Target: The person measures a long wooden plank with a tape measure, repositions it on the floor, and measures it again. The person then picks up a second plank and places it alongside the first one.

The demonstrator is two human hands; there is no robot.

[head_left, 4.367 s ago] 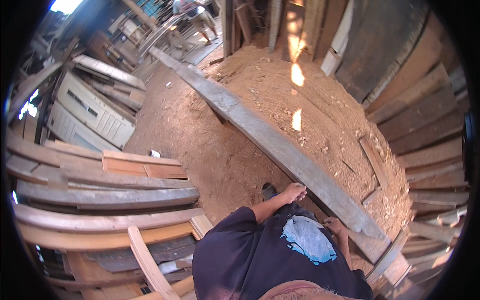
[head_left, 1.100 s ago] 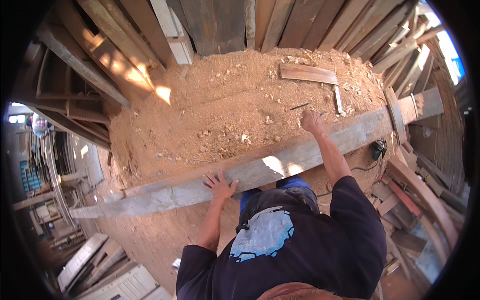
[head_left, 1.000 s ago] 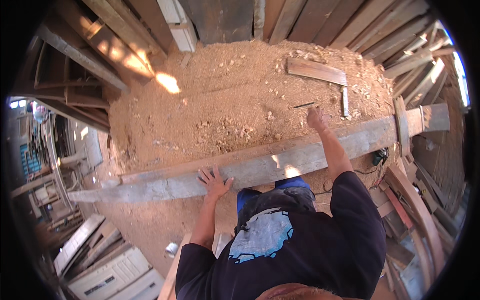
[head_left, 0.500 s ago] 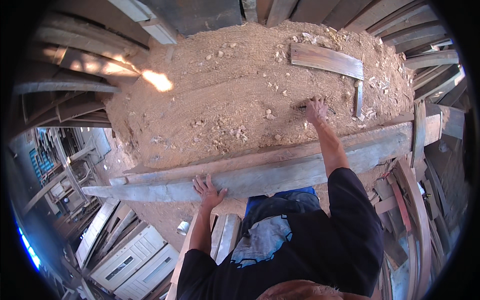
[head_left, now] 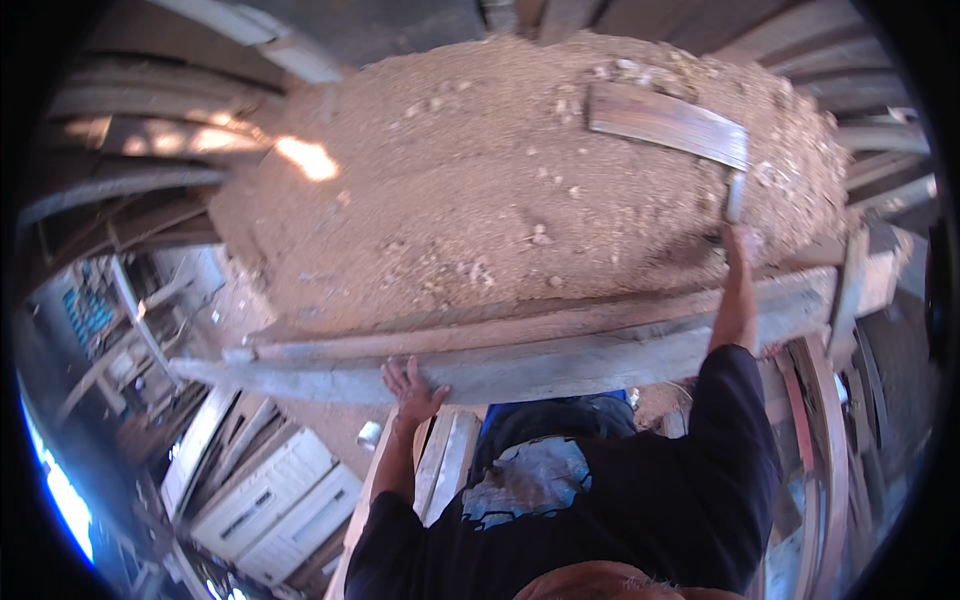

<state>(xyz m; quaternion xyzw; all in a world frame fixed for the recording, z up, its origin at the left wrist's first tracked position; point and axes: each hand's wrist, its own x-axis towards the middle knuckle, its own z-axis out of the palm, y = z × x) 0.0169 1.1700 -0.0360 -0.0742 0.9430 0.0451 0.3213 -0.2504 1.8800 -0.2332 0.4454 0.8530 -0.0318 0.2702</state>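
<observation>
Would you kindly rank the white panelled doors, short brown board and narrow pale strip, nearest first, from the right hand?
In head view, from the right hand:
1. narrow pale strip, just beyond
2. short brown board, farther up
3. white panelled doors, lower left

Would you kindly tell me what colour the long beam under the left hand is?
The long beam is mostly grey, seen in the head view.
</observation>
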